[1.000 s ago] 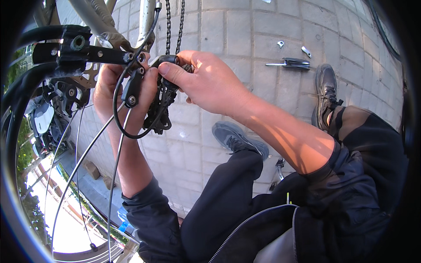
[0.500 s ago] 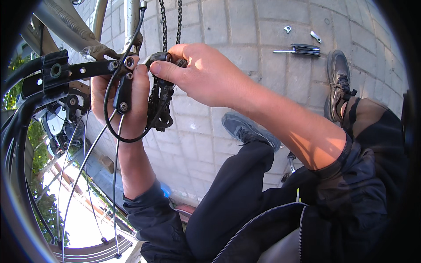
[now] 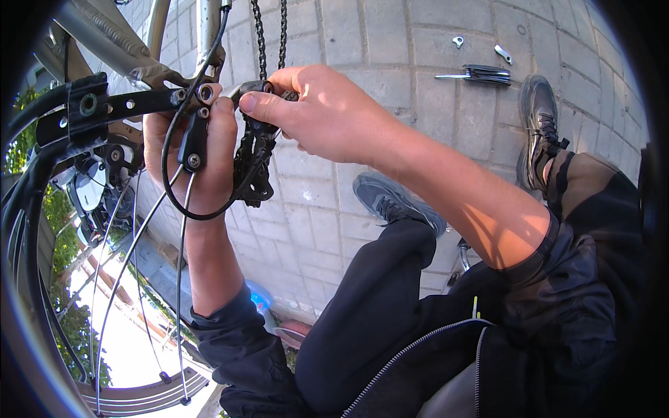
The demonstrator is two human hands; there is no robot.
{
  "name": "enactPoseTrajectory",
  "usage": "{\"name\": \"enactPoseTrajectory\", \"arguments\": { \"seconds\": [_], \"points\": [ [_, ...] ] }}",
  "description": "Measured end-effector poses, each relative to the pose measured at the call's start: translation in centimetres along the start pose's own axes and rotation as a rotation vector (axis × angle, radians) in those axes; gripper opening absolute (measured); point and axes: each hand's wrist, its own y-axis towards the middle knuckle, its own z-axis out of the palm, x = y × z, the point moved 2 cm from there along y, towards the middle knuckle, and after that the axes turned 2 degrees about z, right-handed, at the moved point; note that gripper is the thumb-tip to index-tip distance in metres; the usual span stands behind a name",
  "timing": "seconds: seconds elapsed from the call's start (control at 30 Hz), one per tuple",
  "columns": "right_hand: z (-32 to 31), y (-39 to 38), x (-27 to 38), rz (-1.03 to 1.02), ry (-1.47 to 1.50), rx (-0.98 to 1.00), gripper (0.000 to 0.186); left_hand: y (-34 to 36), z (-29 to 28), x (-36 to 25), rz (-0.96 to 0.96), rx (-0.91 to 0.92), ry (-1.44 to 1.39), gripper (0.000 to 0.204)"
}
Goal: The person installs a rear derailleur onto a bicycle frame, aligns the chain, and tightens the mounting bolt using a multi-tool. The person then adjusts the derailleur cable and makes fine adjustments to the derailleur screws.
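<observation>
Rear derailleur (image 3: 260,148) pinched beside the bicycle frame (image 3: 115,43)

The derailleur hangs just right of the frame's rear end, between the two hands; the right hand (image 3: 326,115) pinches its upper part between thumb and curled fingers; the left hand (image 3: 220,157) is raised behind a black brace (image 3: 191,143), its thumb upright near the frame's bolt hole, its other fingers mostly hidden, so what they close on cannot be told; a black cable (image 3: 165,157) loops across the left wrist toward the derailleur; two strands of chain (image 3: 283,38) run upward beyond it; farther right, on the paving (image 3: 390,90), lie a folding multi-tool (image 3: 487,74) with one bit out and two small metal pieces (image 3: 503,54); near them stands a dark shoe (image 3: 538,111).
</observation>
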Motion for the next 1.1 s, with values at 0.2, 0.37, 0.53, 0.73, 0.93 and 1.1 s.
{"name": "enactPoseTrajectory", "arguments": {
  "seconds": [0.2,0.37,0.53,0.73,0.93,1.1],
  "points": [
    [-0.6,0.4,0.2,-0.016,-0.028,0.026,0.044,0.0,0.3,-0.2,-0.022,-0.013,-0.056,0.017],
    [-0.5,0.8,0.0,-0.089,-0.066,-0.004,0.045,-0.1,0.4,-0.2,-0.006,-0.045,-0.038,0.017],
    [-0.3,0.4,-0.2,-0.062,0.019,-0.025,0.043,0.1,0.3,-0.2,0.008,-0.01,-0.042,0.017],
    [-0.4,0.4,0.1,0.018,0.002,-0.007,0.045,0.1,0.1,-0.2,-0.011,-0.001,-0.009,0.018],
    [-0.7,0.2,0.5,0.029,-0.059,0.0,0.047,0.0,0.3,-0.2,-0.033,-0.01,-0.072,0.018],
    [-1.0,0.4,0.6,0.073,-0.033,0.036,0.046,0.1,0.4,-0.3,-0.037,-0.011,-0.061,0.017]
  ]
}}
